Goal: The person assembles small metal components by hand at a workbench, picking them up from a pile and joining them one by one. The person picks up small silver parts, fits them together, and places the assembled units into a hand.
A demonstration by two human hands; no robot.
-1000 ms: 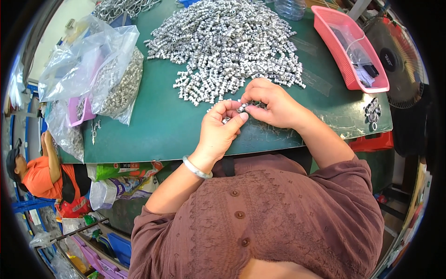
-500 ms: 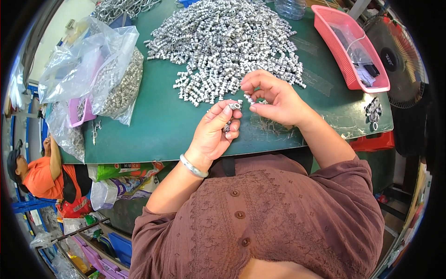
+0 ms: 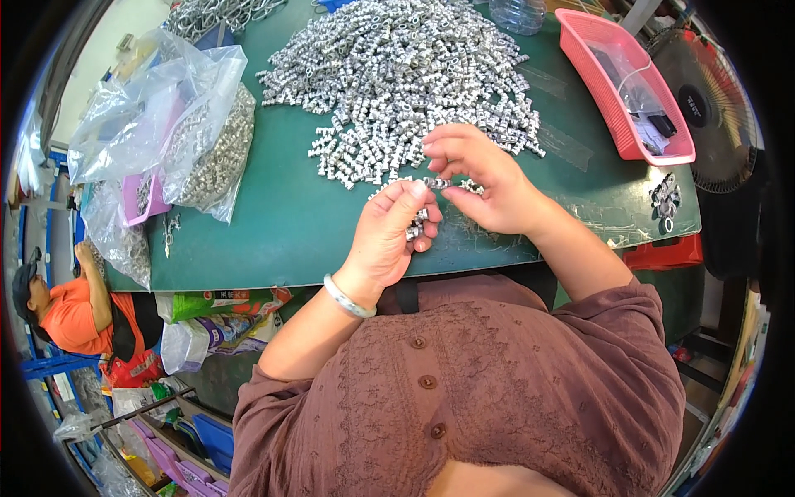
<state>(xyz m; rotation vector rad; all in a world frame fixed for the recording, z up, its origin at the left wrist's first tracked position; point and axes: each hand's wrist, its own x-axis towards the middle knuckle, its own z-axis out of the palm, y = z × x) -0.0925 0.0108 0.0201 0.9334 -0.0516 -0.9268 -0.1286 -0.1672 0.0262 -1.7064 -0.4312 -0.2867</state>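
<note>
- Your L hand point(image 3: 385, 230) has thumb pressed to forefinger, pinching a small silver-coloured, ribbed metal piece point(image 3: 435, 183); its other fingers curl round a few loose silvery pcs point(image 3: 416, 224).
- Your R hand point(image 3: 493, 186) is half open, fingers loosely spread, thumb & forefinger by the piece's far end; can't tell if they grip it.
- Piece is up btwn both hands, near the front of the big heap of small silver-coloured metal parts point(image 3: 406, 83) on the dark green tabletop point(image 3: 277, 224).
- Doing it well (my view): firm L pinch, turn w/ R fingertips only, both ends in sight; too hard a squeeze may tip it.
- Snug L ring + little fingers, else spare pcs could drop.
- Containers: clear plastic bag point(image 3: 124, 137), L side, bulges w/ similar silvery parts. Purple plastic tub point(image 3: 155, 209) next to it has metal bits too.
- Pink plastic mesh basket point(image 3: 598, 103), far R: white papers point(image 3: 649, 137) & a small black item point(image 3: 662, 125), too small to ID.
</note>
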